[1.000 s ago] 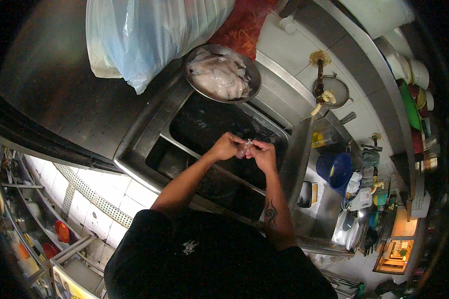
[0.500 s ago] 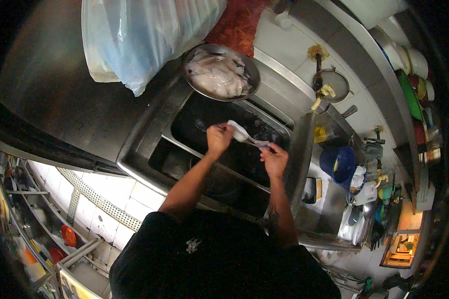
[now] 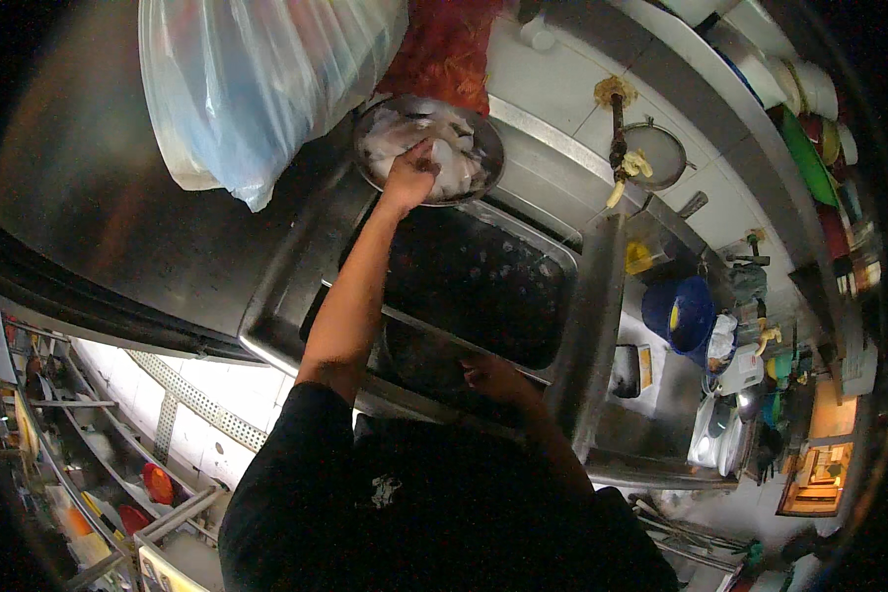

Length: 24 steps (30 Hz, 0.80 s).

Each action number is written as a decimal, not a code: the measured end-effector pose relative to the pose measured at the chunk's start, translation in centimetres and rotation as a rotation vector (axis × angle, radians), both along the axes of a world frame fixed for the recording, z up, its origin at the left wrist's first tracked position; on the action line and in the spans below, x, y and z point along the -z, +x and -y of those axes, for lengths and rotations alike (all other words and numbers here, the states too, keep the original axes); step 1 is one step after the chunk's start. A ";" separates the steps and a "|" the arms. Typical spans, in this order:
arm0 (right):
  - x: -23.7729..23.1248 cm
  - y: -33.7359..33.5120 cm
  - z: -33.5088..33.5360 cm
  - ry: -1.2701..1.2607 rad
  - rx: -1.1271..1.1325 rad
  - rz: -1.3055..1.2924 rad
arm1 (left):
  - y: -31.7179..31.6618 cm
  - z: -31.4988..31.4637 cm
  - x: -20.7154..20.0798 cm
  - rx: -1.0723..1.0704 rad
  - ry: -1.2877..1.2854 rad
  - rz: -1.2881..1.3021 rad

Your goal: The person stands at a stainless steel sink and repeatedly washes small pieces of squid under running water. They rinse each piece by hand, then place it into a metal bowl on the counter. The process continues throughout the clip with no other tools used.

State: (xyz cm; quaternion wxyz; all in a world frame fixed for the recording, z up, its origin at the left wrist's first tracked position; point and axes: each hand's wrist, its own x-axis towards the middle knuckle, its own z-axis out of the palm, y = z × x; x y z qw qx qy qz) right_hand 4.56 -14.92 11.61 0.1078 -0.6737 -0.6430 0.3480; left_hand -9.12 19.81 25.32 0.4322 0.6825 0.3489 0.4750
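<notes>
A round metal bowl (image 3: 363, 163) heaped with pale, slick squid (image 3: 461, 166) stands at the far edge of the double sink. My left hand (image 3: 411, 176) reaches into it, fingers bent around a whitish squid body on top of the pile. Below and to the right, my right hand (image 3: 493, 379) hangs over the sink's near basin (image 3: 414, 360), in shadow. Its fingers are curled in, and whatever they may hold is hidden. Dark, wet metal with small glints lines the far basin (image 3: 474, 286).
A large translucent plastic bag (image 3: 266, 89) bulges left of the bowl, beside a red mesh sack (image 3: 444, 54). A tap (image 3: 617, 148) and a strainer (image 3: 658, 156) are at the wall. Farther right sit a blue bucket (image 3: 679, 311) and a second sink area.
My hands, which were stretching a white squid piece between them over the far basin, have parted. The left went up to the bowl; the right drew back toward me over the near basin.
</notes>
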 end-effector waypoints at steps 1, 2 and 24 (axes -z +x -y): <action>-0.6 0.0 -0.8 -0.017 0.026 -0.004 | 0.0 -1.7 1.2 -0.081 0.214 -0.034; -1.3 0.1 -1.5 -0.034 0.077 -0.009 | 0.3 -1.0 0.5 -0.182 0.218 -0.054; -6.6 3.5 -7.9 0.257 0.762 -0.811 | 2.2 15.3 9.2 0.736 -0.542 -0.236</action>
